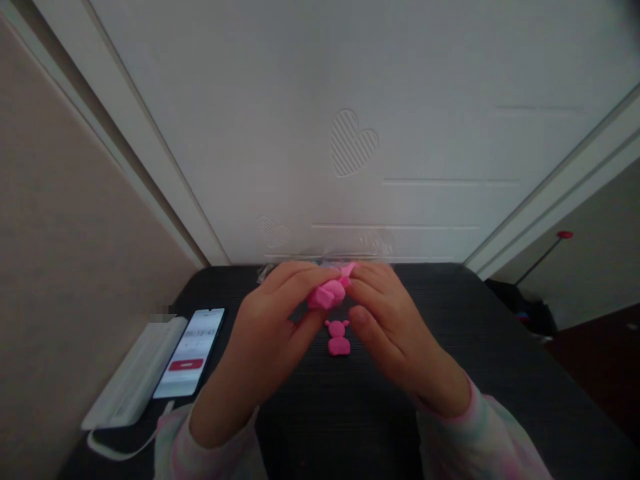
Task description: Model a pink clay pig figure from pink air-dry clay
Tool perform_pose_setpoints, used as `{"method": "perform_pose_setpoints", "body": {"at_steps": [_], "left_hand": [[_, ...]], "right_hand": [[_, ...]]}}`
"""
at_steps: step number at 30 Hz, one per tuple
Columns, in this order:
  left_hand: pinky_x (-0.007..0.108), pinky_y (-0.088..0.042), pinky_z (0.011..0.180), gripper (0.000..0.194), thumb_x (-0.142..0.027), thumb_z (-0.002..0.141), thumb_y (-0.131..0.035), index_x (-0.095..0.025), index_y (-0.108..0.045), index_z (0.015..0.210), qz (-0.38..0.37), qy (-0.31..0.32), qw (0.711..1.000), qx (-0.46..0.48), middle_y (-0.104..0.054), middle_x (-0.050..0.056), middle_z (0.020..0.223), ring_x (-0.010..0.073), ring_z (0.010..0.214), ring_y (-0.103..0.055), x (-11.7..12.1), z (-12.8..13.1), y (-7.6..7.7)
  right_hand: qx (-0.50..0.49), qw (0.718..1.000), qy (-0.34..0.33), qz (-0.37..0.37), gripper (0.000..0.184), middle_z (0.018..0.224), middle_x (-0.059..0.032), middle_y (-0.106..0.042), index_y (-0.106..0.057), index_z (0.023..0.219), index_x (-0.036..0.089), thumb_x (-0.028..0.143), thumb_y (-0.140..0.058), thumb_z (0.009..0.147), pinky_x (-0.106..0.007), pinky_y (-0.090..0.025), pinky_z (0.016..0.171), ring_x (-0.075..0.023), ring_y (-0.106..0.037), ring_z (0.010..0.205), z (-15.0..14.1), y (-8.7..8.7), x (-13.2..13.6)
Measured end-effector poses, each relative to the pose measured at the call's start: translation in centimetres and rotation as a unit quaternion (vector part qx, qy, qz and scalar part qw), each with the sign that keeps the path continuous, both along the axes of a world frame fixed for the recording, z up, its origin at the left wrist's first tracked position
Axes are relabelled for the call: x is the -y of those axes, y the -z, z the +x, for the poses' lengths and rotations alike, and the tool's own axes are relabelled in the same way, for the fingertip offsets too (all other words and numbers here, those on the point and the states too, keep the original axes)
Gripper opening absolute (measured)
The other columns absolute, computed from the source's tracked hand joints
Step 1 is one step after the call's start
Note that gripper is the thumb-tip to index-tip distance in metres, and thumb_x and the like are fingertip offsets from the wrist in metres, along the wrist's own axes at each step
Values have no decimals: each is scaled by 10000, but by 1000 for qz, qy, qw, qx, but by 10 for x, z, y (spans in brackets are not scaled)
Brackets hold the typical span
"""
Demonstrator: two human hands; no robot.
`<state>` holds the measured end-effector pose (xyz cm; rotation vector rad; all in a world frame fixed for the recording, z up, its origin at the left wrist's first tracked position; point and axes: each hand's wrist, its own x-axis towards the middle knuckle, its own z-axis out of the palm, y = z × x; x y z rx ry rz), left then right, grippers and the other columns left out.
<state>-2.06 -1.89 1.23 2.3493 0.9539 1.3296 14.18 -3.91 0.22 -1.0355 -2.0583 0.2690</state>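
Note:
Pink modelling clay (327, 295) is pinched between the thumb and fingers of my left hand (273, 320), just above the table. My right hand (393, 320) reaches in from the other side, its fingertips on a thin pink strip (349, 270) at the clay's upper end. My right thumb hangs apart below the fingers. Whether the strip is joined to the lump I cannot tell. On the table between my hands lies a small pink figure (339, 338), with a round head, two side knobs and a wider lower block.
A dark table (340, 413) stands against a white panel (320, 133) with heart reliefs. On the left lie a lit phone (190, 353) and a white face mask (135, 373) with its loop. Clear plastic wrapping (375, 247) sits at the back edge. A red-tipped rod (543, 257) leans at the right.

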Motion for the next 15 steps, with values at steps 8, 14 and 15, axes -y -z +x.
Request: {"method": "perform_pose_setpoints", "body": {"at_steps": [8,14,15], "left_hand": [[233,-503,759,288,-141,741,-612,-304,-586,977,-58,-38,937,341,-624,-41,945,115,845,-589,-1,1,8],[261,-474,801,393,-59,681,-646,-264,-581,1010,102,-100,979,144,-619,-27,942,128,866,-566,3,2,5],[262,-467,809,389,-59,681,-646,-249,-578,1013,131,-99,981,106,-619,-19,945,129,872,-562,3,3,6]], "right_hand": [[-233,951,-45,-196,468,1329,0,-444,-382,1287,291,480,-219,891,-422,-280,1039,-181,-368,1245,5,15,-2],[-354,886,-157,-255,618,1191,-49,-578,-408,1273,245,581,-100,855,-441,-305,1030,-183,-471,1172,4,8,-10],[-361,880,-175,-254,625,1181,-49,-584,-412,1271,248,588,-96,851,-439,-304,1032,-183,-469,1174,4,6,-8]]}}
